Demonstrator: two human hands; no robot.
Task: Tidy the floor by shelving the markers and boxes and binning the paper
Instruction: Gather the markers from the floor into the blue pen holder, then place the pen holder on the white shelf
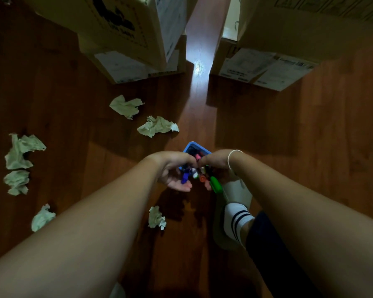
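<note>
My left hand (174, 168) and my right hand (219, 164) meet over a bundle of coloured markers (199, 176), both closed around it. Blue, pink, orange and green (215, 184) markers stick out below my fingers. A small blue box (194, 147) lies on the floor just behind my hands, partly hidden by them. Several crumpled papers lie on the wooden floor: two ahead (127, 106) (157, 126), more at the left (22, 150) (16, 181) (43, 217), and one near my arms (157, 218).
Stacked cardboard boxes stand at the back left (125, 39) and back right (267, 61), with a narrow lit gap of floor (199, 61) between them. My right foot in a white striped sock and slipper (235, 214) rests just below my hands.
</note>
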